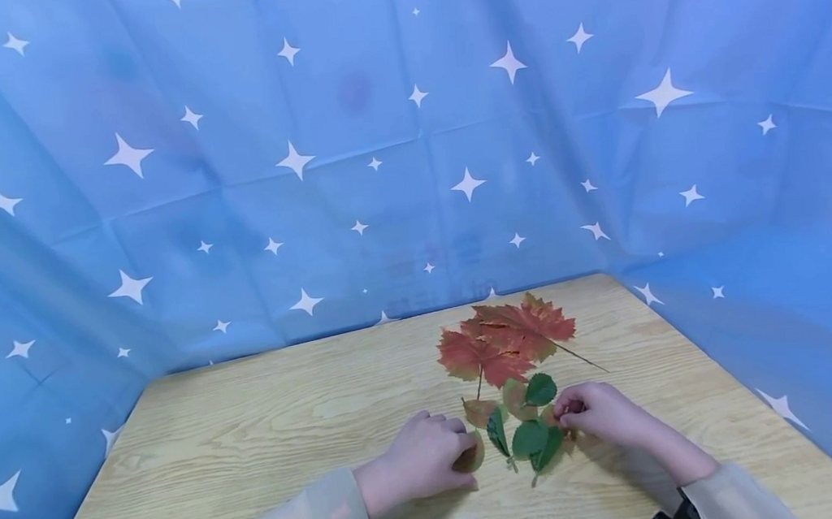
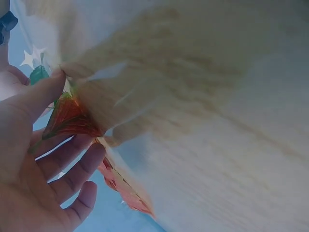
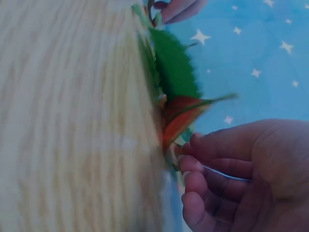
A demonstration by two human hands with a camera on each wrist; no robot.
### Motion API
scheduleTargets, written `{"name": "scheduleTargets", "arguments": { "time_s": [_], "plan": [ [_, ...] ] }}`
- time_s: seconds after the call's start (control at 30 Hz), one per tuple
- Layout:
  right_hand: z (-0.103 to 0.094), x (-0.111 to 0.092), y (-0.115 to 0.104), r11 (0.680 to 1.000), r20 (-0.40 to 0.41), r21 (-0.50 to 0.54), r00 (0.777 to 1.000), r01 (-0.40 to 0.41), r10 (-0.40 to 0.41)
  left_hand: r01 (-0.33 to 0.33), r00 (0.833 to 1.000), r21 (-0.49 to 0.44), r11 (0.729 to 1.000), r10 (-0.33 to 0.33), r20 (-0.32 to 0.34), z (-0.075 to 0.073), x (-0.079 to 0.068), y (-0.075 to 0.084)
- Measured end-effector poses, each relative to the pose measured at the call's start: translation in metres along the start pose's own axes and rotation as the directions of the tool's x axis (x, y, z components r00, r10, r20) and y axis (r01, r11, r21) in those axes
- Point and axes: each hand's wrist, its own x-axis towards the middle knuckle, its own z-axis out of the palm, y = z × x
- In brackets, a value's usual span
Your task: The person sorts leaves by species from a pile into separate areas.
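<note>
My left hand [image 1: 424, 458] is low over the table at the left edge of a leaf group. Its thumb and fingers hold a reddish-brown leaf [image 2: 72, 116], whose edge shows past the fingers in the head view. My right hand [image 1: 604, 416] is at the group's right side, thumb and index fingertip pinching the edge of a small reddish leaf [image 1: 548, 416]. Between the hands lie several green leaves [image 1: 527, 440] and brownish leaves [image 1: 517, 398], partly overlapping. In the right wrist view, a serrated green leaf [image 3: 174, 63] and an orange-red leaf [image 3: 182, 116] rise beyond the fingertips.
Two large red maple leaves [image 1: 493, 357] with thin stems lie overlapping behind the small leaves. All rest on a light wood-grain table [image 1: 267, 418]. Blue cloth [image 1: 351, 175] with white stars hangs behind and along both sides.
</note>
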Motion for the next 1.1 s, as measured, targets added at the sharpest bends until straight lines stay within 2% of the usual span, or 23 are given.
{"name": "scheduleTargets", "arguments": {
  "time_s": [0.17, 0.37, 0.5, 0.63, 0.73, 0.83, 0.93, 1.03, 1.1],
  "plan": [
    [-0.001, 0.002, 0.007, 1.0, -0.003, -0.019, 1.0, 0.001, -0.001, -0.02, 0.999, 0.04, 0.999, 0.021, -0.025, 0.001, 0.0, -0.002],
    [-0.005, 0.004, 0.005, 1.0, 0.029, -0.012, 1.0, -0.006, 0.006, -0.032, 0.997, 0.102, 0.994, 0.039, -0.068, 0.002, -0.002, -0.006],
    [-0.008, 0.006, 0.001, 1.0, 0.065, -0.024, 0.998, -0.019, 0.02, -0.031, 0.996, 0.138, 0.99, 0.043, -0.083, 0.001, -0.004, -0.007],
    [-0.011, 0.008, -0.002, 0.999, 0.123, -0.052, 0.992, 0.001, 0.006, -0.032, 0.994, 0.149, 0.988, 0.047, -0.098, 0.0, -0.005, -0.008],
    [-0.012, 0.009, -0.007, 0.993, 0.16, -0.114, 0.987, 0.003, 0.015, -0.035, 0.992, 0.153, 0.988, 0.053, -0.113, 0.0, -0.005, -0.008],
    [-0.009, 0.008, -0.015, 0.974, 0.154, -0.228, 0.987, 0.001, 0.035, -0.027, 0.993, 0.15, 0.988, 0.044, -0.108, 0.001, -0.005, -0.008],
    [-0.003, 0.006, -0.022, 0.93, 0.108, -0.368, 0.993, -0.004, 0.047, -0.008, 0.996, 0.135, 0.991, 0.019, -0.082, 0.001, -0.004, -0.007],
    [0.002, 0.003, -0.027, 0.889, 0.071, -0.457, 0.996, -0.008, 0.045, 0.008, 0.998, 0.118, 0.993, 0.0, -0.068, 0.001, -0.004, -0.007],
    [0.005, 0.001, -0.031, 0.873, 0.059, -0.488, 0.997, -0.011, 0.045, 0.013, 0.998, 0.108, 0.994, -0.006, -0.062, 0.002, -0.004, -0.007]
  ]
}}
